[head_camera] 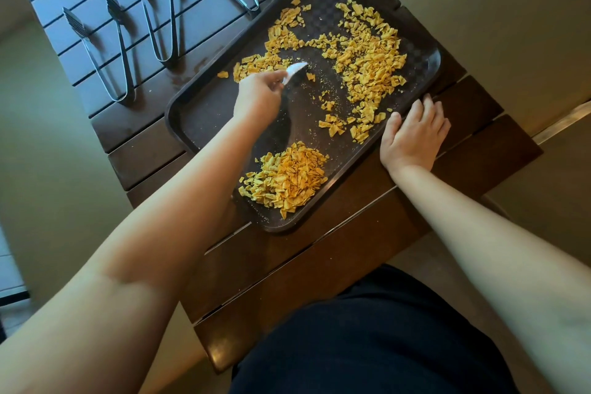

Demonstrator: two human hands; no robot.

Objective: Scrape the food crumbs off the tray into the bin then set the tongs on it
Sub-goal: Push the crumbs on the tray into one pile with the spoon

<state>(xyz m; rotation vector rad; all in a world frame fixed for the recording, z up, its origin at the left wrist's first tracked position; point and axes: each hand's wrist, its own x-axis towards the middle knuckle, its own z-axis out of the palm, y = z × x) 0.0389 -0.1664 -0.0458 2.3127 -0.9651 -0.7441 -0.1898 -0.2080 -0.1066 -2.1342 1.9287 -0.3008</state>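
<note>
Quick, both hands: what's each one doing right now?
Left hand: grips the white scraper, blade down among the crumbs.
Right hand: open, fingers resting on the tray edge, holding nothing.

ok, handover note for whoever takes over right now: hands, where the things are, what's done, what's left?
Left hand grips a small white scraper, blade on the dark brown plastic tray.
Right hand lies flat on the tray's right rim, steadying it.
Done: one pile of yellow-orange crumbs gathered at the near end.
Left: scattered crumbs across the far half; tipping into the bin, which is not in view; setting the four metal tongs, lying on the slatted wooden table, on the tray.
</note>
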